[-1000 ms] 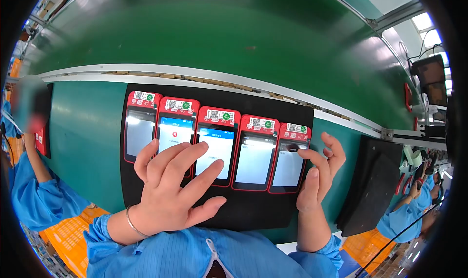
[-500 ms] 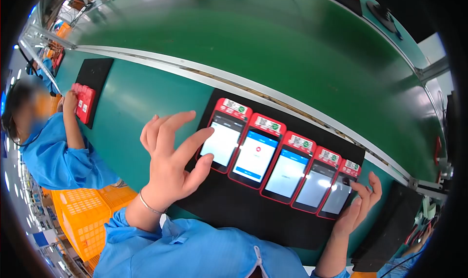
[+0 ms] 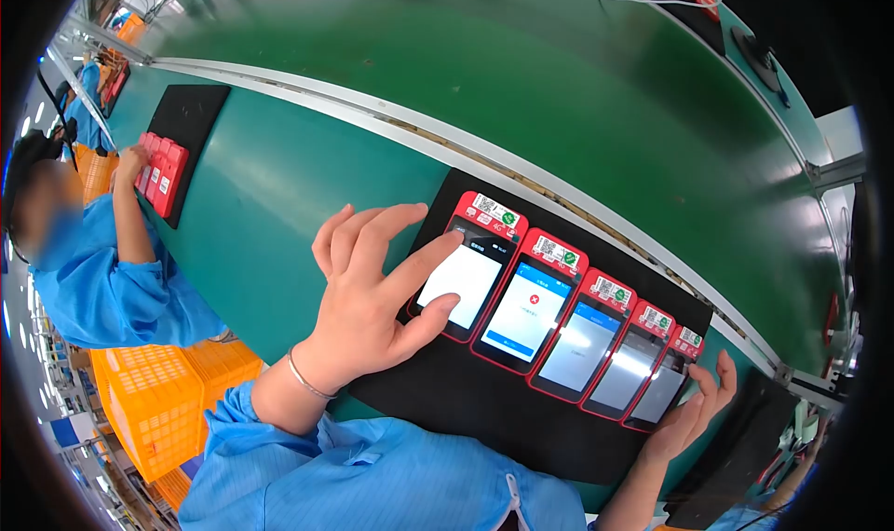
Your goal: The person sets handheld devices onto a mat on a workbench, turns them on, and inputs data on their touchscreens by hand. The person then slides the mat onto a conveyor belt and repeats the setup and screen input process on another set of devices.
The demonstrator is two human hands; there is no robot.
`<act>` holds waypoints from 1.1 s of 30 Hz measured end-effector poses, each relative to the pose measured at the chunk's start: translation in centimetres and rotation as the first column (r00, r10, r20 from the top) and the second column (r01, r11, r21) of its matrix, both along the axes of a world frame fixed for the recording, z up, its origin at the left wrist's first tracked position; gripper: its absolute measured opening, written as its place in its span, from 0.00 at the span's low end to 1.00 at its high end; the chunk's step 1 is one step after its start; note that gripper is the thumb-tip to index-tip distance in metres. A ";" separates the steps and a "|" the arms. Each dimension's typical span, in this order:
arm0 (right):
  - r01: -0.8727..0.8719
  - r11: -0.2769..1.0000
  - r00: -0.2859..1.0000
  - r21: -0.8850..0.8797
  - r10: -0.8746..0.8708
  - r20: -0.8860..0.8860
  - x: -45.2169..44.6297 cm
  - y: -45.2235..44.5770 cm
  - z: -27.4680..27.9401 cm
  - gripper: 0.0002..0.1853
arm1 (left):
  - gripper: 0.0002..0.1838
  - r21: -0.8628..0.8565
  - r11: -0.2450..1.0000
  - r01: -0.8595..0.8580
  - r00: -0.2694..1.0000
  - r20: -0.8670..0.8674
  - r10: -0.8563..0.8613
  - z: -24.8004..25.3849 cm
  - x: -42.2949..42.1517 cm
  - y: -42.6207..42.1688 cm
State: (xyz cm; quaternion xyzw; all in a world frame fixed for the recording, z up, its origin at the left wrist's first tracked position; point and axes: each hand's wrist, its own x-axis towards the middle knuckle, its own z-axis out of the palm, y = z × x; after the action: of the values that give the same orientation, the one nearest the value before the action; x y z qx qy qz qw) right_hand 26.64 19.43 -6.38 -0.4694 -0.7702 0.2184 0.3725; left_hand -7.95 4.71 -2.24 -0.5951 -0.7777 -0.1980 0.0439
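Note:
Several red-framed touchscreen handsets lie side by side, face up, on a black mat [image 3: 521, 428]. White labels with codes and green marks sit above their screens. My left hand [image 3: 372, 298] is spread over the leftmost handset [image 3: 463, 279], index fingertip at the upper left of its white lit screen; whether it presses cannot be told. Beside that, a second handset [image 3: 526, 309] shows a red cross icon on white. A blue-topped screen glows on the middle handset [image 3: 577, 345]. My right hand [image 3: 694, 410], fingers apart, is at the right edge of the rightmost handset [image 3: 661, 382].
A metal rail [image 3: 372, 130] separates the green bench [image 3: 279, 177] from a raised green surface [image 3: 447, 65]. At left, a co-worker in blue [image 3: 112, 270] handles red devices [image 3: 160, 172] on another mat. Orange crates [image 3: 154, 401] stand below. Another black mat [image 3: 736, 447] lies right.
The whole view has shifted, so handsets and hands appear farther right. My left index fingertip is slightly further over the leftmost screen. My right hand stays beside the rightmost handset.

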 end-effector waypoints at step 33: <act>-0.328 0.938 0.852 0.114 0.242 0.464 -9.3 -6.6 6.1 0.15 | 0.22 0.060 0.968 0.244 0.970 -0.003 -0.244 1.1 1.8 0.8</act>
State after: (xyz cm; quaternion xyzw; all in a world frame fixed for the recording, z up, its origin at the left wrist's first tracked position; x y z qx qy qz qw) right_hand 17.38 12.84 -0.32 -0.3491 -0.9130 0.0844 0.1935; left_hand -6.15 5.52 -1.16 -0.6843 -0.6924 -0.2261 0.0353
